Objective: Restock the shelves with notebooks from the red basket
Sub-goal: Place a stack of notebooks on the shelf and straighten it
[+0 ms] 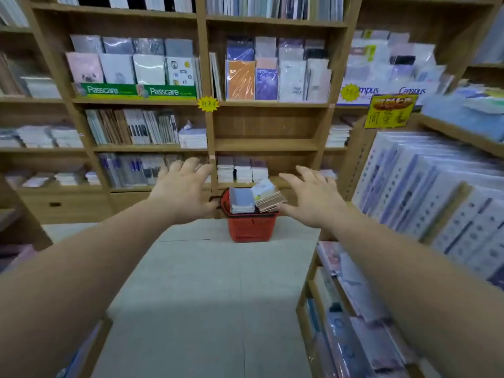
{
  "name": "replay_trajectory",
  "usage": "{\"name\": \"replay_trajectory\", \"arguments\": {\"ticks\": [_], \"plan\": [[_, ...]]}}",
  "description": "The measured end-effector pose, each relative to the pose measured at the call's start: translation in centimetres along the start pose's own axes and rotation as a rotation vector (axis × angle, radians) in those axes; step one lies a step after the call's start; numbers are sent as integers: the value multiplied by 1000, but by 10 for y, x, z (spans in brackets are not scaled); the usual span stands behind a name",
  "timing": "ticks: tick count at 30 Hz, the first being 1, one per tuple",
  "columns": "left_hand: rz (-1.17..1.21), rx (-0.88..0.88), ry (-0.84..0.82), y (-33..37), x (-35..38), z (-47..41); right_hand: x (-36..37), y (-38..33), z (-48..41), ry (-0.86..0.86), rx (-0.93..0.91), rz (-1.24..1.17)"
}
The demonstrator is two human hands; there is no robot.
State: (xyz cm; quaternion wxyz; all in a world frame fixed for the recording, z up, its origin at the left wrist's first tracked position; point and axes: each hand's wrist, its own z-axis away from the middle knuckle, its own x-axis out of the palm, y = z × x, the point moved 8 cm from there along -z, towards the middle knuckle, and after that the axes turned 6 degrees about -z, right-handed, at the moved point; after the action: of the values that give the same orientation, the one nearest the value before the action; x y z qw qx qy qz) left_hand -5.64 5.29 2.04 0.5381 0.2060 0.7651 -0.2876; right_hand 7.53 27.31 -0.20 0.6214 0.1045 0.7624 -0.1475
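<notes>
Green strip (139,90), upper-left shelf edge: "Passcare" x2, white letters.
Display front (411,91), upper right: "Campus" x2, blue; left one partly behind a yellow tag.
Yellow sign (388,111), right of ctr: handwritten Chinese chars, too blurred to read.
Starburst tag (208,104), ctr post: writing illegible.
Red basket (251,230), front wall: embossed txt, illegible.

One red basket (249,227), left hand (181,190), right hand (311,197).

A: What covers the arms?
B: Nothing worn shows. There are 2 bare forearms, the left forearm (81,268) and the right forearm (409,268), uncovered as far as the view reaches.
A: And the hands?
B: The left hand (181,190) and right hand (311,199) are bare too. The fingers (191,163) look blurred, so nail details are unclear.
</notes>
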Motion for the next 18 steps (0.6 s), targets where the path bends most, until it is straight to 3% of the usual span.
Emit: {"name": "replay_trajectory", "arguments": {"ticks": [9, 18], "plan": [[22, 28, -76, 9, 105, -176, 70, 60, -166, -109, -42, 23], [81, 117, -127, -11, 210, -407, 135, 119, -366, -203, 103, 46]]}}
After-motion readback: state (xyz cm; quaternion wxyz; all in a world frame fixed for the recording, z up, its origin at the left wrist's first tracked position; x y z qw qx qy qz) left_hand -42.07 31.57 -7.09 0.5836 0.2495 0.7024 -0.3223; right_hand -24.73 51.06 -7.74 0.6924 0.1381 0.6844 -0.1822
